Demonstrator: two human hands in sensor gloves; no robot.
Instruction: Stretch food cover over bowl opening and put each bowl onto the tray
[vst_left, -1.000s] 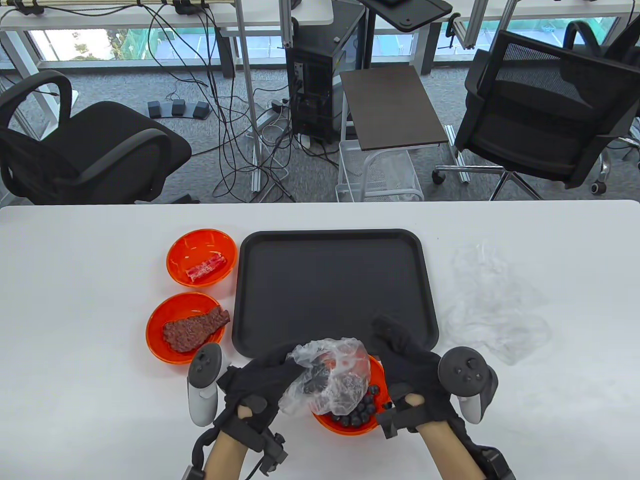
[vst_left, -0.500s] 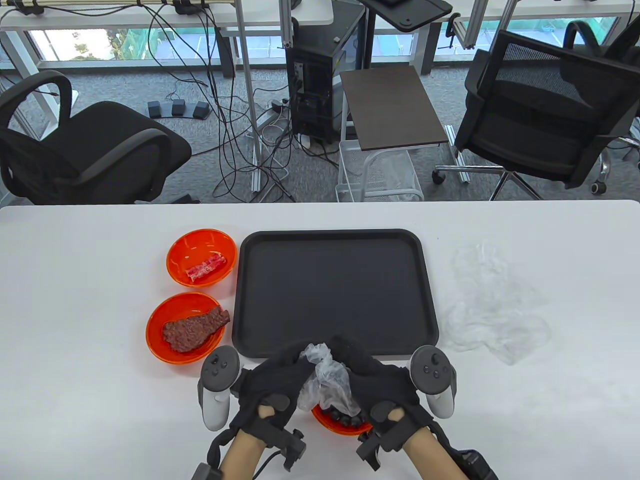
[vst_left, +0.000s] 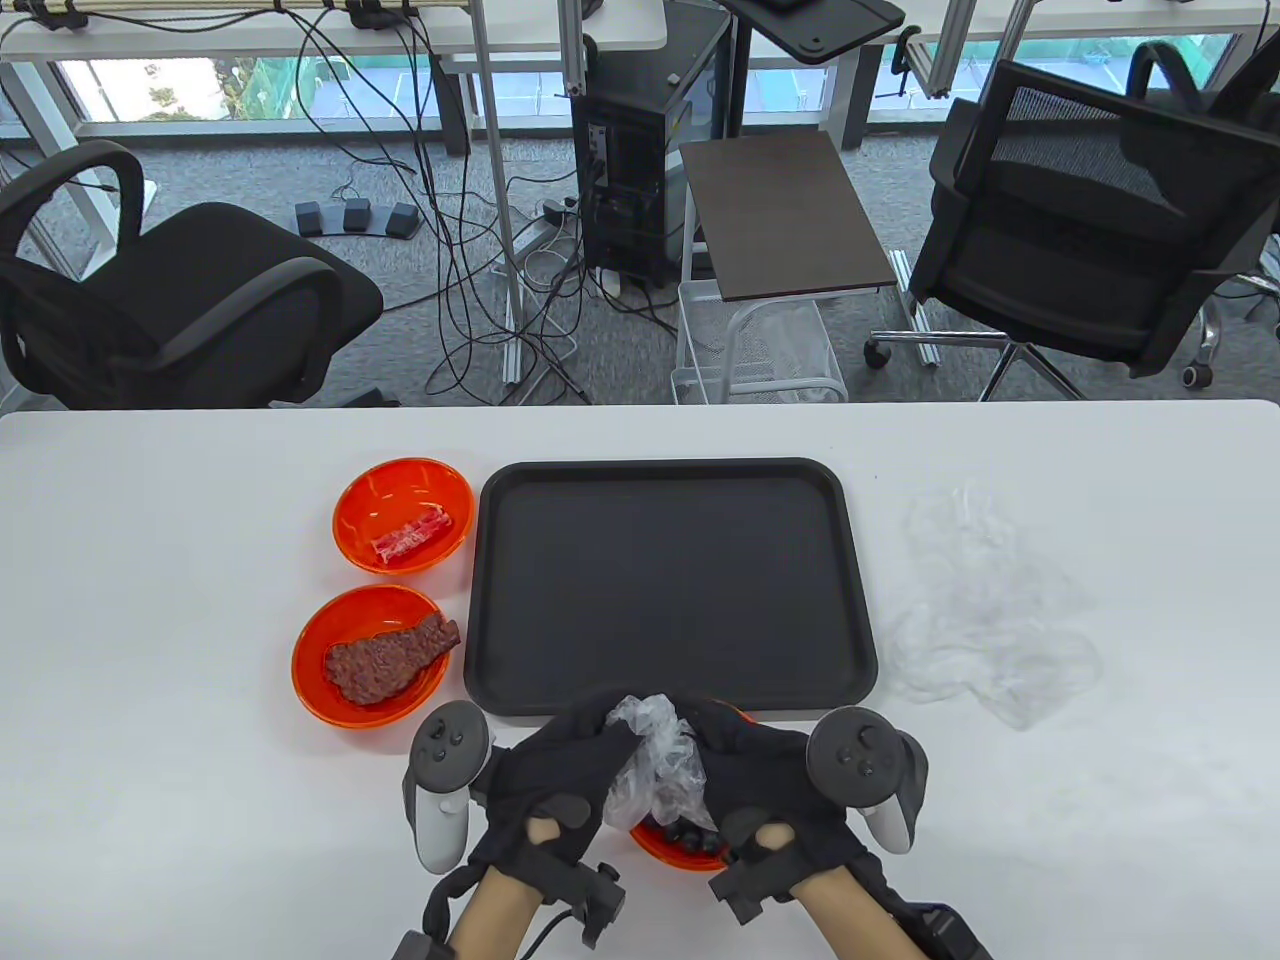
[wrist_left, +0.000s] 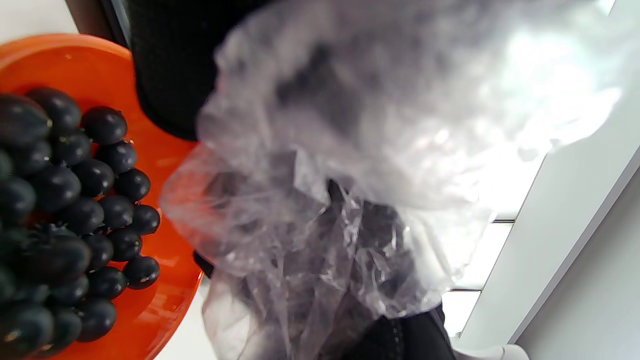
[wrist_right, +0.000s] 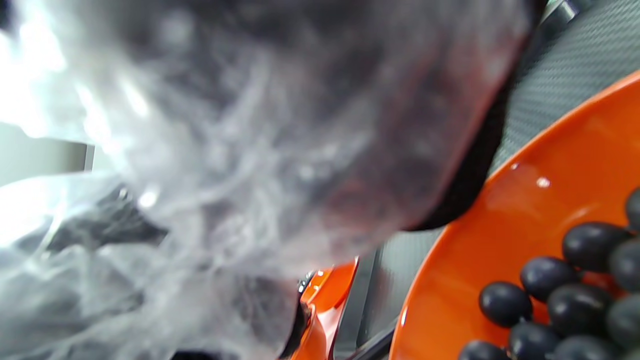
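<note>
Black tray (vst_left: 670, 580) just beyond hands; 2 orange bowls (vst_left: 403, 515) to its left, spare covers (vst_left: 985, 620) right. Left hand (vst_left: 555, 775) & right hand (vst_left: 765, 775) both pinch bunched food cover (vst_left: 655, 755) over grape bowl (vst_left: 670, 848), near table edge.

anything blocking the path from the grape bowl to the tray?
Nothing visible. The grape bowl sits just on the near side of the tray, whose surface is bare. Both the left hand and right hand hold the bunched plastic cover above the bowl; it is not yet stretched over the rim.
</note>
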